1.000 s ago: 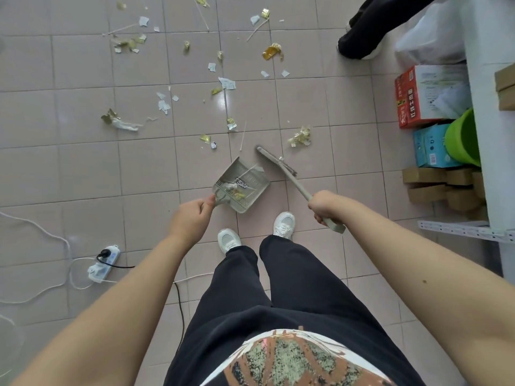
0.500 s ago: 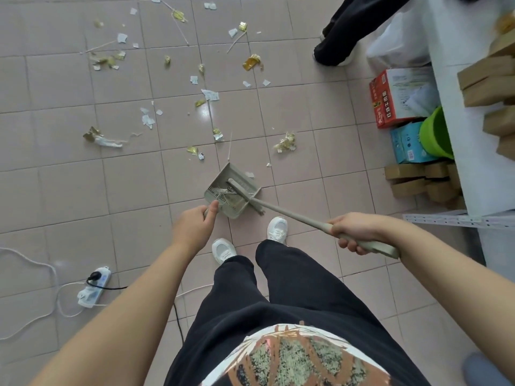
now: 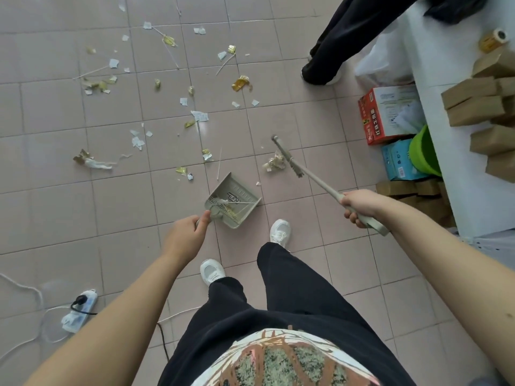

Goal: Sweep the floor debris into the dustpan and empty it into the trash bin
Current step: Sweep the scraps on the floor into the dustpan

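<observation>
A grey dustpan (image 3: 242, 190) rests on the tiled floor just ahead of my feet, with a few scraps and a stick lying in it. My left hand (image 3: 187, 235) grips its short handle. My right hand (image 3: 359, 205) is closed around the handle of a grey broom (image 3: 315, 176). The broom head (image 3: 287, 157) sits to the right of the dustpan, touching a crumpled gold wrapper (image 3: 274, 163). Paper bits and gold wrappers (image 3: 242, 83) are scattered over the tiles farther out. No trash bin is visible.
A person's dark trouser legs (image 3: 331, 48) stand at the upper right. A red box (image 3: 381, 115), a blue box (image 3: 395, 160), a green tub (image 3: 425, 149) and brown cartons (image 3: 479, 107) crowd the right side. A power strip (image 3: 79, 310) with cables lies at the lower left.
The broom head has swung out of the dustpan to the right and now rests beside the gold wrapper. My left hand still holds the dustpan in about the same spot.
</observation>
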